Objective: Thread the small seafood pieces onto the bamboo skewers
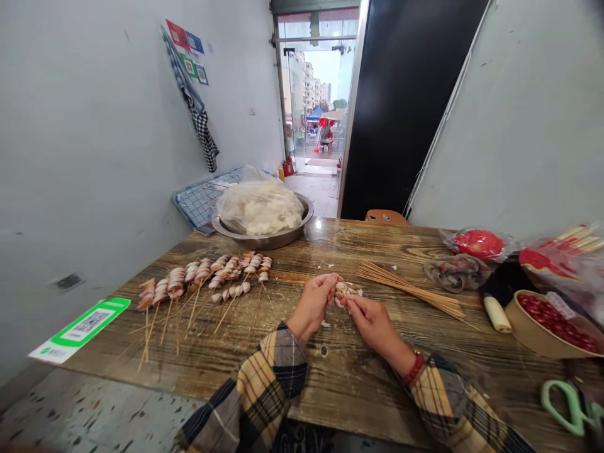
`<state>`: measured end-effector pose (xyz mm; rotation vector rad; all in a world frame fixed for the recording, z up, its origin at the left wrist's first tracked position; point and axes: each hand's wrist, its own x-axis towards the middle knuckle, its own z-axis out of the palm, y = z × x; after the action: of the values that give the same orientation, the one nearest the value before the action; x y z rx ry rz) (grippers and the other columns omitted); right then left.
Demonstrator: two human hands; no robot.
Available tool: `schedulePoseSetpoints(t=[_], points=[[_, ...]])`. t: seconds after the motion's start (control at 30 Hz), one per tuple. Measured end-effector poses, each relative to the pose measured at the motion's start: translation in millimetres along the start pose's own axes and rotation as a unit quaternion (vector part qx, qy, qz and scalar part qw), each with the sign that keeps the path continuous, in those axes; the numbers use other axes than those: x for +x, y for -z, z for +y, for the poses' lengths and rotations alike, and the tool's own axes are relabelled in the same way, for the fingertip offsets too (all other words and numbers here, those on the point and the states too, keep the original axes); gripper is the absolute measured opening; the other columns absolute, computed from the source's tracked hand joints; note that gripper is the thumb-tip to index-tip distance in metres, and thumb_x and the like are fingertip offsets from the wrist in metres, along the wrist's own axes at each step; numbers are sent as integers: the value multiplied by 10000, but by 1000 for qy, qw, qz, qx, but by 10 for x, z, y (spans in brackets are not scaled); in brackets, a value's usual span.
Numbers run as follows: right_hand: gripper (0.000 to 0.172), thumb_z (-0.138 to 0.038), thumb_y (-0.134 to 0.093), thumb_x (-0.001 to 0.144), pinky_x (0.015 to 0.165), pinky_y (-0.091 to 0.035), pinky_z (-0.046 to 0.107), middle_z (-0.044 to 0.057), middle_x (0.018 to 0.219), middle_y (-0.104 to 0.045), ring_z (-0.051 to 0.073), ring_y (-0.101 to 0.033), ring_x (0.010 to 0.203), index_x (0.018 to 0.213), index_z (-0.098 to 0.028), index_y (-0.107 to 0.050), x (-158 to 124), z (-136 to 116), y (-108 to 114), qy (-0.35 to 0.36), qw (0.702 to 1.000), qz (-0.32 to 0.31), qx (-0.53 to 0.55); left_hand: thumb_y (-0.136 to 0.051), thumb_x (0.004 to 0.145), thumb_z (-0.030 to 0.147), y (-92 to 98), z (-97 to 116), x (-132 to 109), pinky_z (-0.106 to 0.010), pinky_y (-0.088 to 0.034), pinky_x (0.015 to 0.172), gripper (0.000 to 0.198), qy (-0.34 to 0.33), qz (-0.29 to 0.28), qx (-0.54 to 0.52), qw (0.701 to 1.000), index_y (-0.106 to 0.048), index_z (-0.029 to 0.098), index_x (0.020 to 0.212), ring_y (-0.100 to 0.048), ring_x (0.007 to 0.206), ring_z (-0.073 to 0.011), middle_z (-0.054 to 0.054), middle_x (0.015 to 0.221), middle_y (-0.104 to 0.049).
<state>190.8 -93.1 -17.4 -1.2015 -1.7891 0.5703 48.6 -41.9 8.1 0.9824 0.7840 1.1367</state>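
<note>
A small cluster of pale garlic cloves sits between my two hands above the middle of the wooden table. My left hand reaches in from the left, fingers closed in a pinch at the cloves. From the right, my right hand pinches at the near side of the same cluster. What exactly lies between either hand's fingertips is too small to make out. To the right, a bundle of bare bamboo skewers lies on the wood. Several loaded skewers with pinkish-white pieces lie in a row on the left.
A metal basin at the back holds a plastic bag with white contents. On the right are a bowl of red fruit, a crumpled cloth, a pale cylindrical piece and green-handled scissors. A QR card lies at left.
</note>
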Motion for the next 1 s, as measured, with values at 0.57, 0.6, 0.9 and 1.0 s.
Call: schedulePoseSetpoints(t=[0.57,0.6,0.9,1.0], points=[[291,-288,-387,954,698,-460,263,38,797,-705,178,-644,712,827,-202,-634,46,-3,-111,20,999,25,-18,-729,681,488,25,-16,14,-202,-250,455,404,-15,9,14,1000,-681,100,780,-326,471,-57,54,517,-403],[291,-285,-385,953,698,-457,262,37,791,-701,177,-641,713,820,-202,-630,50,-10,-108,21,999,24,-16,-728,684,487,20,-23,11,-201,-250,453,401,-15,10,16,1000,-683,101,782,-323,467,-56,56,512,-398],[327,-305,-378,946,616,-402,245,21,665,-634,148,-568,628,718,-193,-584,153,-52,-28,-3,999,46,0,-743,671,478,-82,-110,-30,-193,-324,505,380,18,-32,44,998,-706,112,765,-453,547,-74,-17,640,-586],[330,-311,-378,948,621,-406,240,16,672,-642,139,-561,620,744,-189,-608,163,-44,-24,-8,999,39,16,-725,694,476,-59,-86,-11,-197,-337,506,390,23,-39,41,998,-719,109,826,-459,541,-78,-11,624,-570]])
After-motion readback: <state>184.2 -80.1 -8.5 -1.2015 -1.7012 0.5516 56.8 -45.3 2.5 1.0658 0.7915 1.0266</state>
